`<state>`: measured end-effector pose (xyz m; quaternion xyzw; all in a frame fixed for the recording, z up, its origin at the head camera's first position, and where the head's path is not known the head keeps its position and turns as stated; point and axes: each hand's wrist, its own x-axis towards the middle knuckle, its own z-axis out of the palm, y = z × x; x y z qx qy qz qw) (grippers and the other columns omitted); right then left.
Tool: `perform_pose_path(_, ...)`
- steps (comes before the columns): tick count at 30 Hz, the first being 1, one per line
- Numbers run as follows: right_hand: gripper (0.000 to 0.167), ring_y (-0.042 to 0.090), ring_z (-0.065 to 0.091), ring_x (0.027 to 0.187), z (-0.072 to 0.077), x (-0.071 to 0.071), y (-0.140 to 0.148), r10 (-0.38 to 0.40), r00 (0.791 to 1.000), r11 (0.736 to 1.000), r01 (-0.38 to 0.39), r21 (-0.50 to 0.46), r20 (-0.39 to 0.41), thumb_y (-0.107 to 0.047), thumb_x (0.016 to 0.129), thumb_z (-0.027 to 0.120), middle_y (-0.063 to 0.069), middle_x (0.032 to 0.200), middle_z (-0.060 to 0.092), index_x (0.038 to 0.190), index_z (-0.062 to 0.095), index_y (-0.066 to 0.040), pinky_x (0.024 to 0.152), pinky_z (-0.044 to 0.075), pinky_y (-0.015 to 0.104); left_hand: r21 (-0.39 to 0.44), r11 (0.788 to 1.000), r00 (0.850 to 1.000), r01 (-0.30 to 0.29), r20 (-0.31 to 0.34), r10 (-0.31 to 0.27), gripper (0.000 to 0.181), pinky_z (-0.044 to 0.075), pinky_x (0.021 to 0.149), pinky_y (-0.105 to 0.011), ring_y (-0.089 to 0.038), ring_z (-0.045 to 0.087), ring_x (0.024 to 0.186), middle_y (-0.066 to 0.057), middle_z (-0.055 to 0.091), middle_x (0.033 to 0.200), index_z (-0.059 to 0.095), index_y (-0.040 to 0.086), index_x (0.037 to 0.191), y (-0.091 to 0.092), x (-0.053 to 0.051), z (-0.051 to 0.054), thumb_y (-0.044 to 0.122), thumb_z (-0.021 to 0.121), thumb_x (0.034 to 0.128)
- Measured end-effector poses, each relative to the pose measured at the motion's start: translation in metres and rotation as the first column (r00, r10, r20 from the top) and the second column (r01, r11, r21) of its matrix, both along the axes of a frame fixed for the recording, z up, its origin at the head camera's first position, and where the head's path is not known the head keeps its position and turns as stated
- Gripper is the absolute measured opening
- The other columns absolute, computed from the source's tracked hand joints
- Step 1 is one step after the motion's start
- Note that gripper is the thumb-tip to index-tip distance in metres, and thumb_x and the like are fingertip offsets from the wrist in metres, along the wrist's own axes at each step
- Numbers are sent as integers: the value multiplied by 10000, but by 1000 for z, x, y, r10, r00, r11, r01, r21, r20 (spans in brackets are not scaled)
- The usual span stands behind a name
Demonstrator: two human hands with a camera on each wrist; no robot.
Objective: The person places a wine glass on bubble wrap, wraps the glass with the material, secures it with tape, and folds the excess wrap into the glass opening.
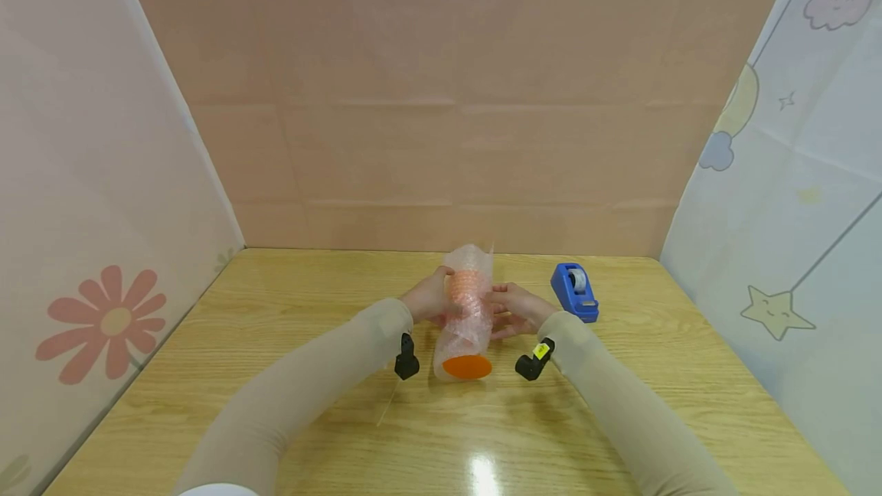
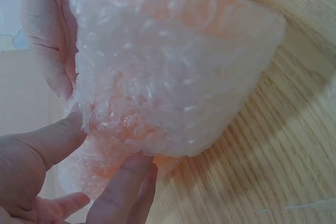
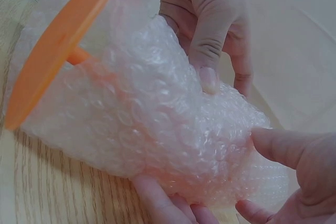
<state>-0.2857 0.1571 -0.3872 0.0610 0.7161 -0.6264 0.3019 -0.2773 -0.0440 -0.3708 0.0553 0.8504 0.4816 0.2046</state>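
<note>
An orange object with a flat round disc (image 1: 467,367) and a thin stem lies on the table, rolled in clear bubble wrap (image 1: 468,331). The disc faces me at the near end; the wrap hides the rest of its shape. From the left, my left hand (image 1: 429,298) holds the bundle around its middle, thumb on top. My right hand (image 1: 517,308) grips the opposite side, with its thumb and fingers bent around the wrap. In the right wrist view, the orange disc (image 3: 63,51) sticks out at the wrap's loose, flared end.
A blue tape dispenser (image 1: 575,293) with a roll of tape stands to the right of the bundle, beyond my right hand. A thin pale strip (image 1: 389,404) lies on the wooden table (image 1: 331,435) at the near left. A brown backdrop (image 1: 455,136) rises behind the table.
</note>
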Motion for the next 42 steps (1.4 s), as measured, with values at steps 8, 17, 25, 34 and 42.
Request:
perform_pose_path(8, 600, 384, 514, 1142, 0, -1, -1, 0, 1000, 1000, 0, -1, -2, -241, 992, 545, 257, 1365, 356, 1447, 195, -67, 845, 554, 484, -10, 1000, 1000, -22, 16, 22, 739, 581, 731, -343, -234, 615, 853, -169, 512, 1198, 275, 30, 1392, 0, -1, -1, 96, 755, 834)
perform_pose_path(17, 601, 375, 522, 1133, -1, -3, -2, 9, 1000, 1000, -9, 8, -6, -252, 998, 532, 254, 1372, 354, 1461, 196, -66, 835, 560, 471, -12, 1000, 1000, -1, -20, 1, 493, 582, 746, -345, -242, 604, 899, -129, 518, 1071, 411, -20, 1197, -2, 0, -2, 82, 736, 840)
perform_pose_path(25, 602, 356, 539, 1108, 1, -3, -3, 22, 1000, 1000, -22, 14, -9, -266, 994, 537, 248, 1371, 360, 1455, 207, -67, 836, 562, 462, -24, 1000, 1000, -3, -12, 3, 474, 582, 746, -347, -246, 604, 901, -130, 525, 1067, 424, -13, 1184, -4, -1, -2, 89, 737, 842)
perform_pose_path(34, 609, 383, 523, 1156, 1, -1, -4, 24, 1000, 1000, -24, -7, -8, -271, 998, 531, 262, 1378, 360, 1462, 199, -58, 858, 550, 477, 0, 1000, 1000, -7, 2, 7, 475, 582, 763, -368, -263, 610, 925, -137, 519, 1082, 427, -16, 1187, -4, 0, -3, 66, 736, 836)
perform_pose_path(42, 576, 430, 489, 1236, 8, 0, 9, 84, 996, 996, -84, 11, -29, -255, 1023, 457, 316, 1429, 372, 1491, 222, -14, 906, 526, 490, 15, 1000, 1000, 11, -8, -11, 404, 588, 727, -365, -250, 644, 874, -139, 564, 1050, 477, -27, 1132, -5, 0, -4, 52, 735, 832)
